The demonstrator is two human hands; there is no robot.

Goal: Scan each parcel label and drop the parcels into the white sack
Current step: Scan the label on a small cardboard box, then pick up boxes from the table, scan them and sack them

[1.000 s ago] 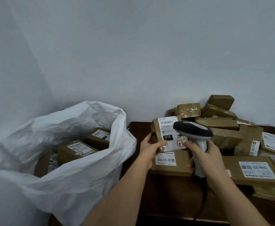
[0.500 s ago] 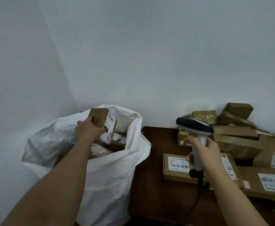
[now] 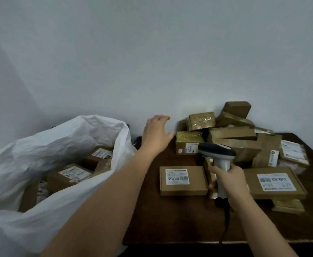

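My left hand (image 3: 156, 133) hangs empty above the dark table's far left corner, fingers spread, just left of a small taped parcel (image 3: 189, 143). My right hand (image 3: 226, 178) grips the handle of a grey-and-white barcode scanner (image 3: 217, 152), held upright over the table. A flat brown parcel (image 3: 183, 180) with a white label lies left of the scanner. The white sack (image 3: 55, 149) stands open at the left with several labelled parcels (image 3: 74, 175) inside.
A heap of brown parcels (image 3: 235, 134) fills the back right of the dark wooden table (image 3: 170, 219). A large flat parcel (image 3: 274, 182) lies at the right. The scanner's cable (image 3: 226, 223) runs down past the front edge. A plain wall stands behind.
My left hand let go of the small parcel into the sack and swung back right, empty, over the table. The right hand still holds the scanner.
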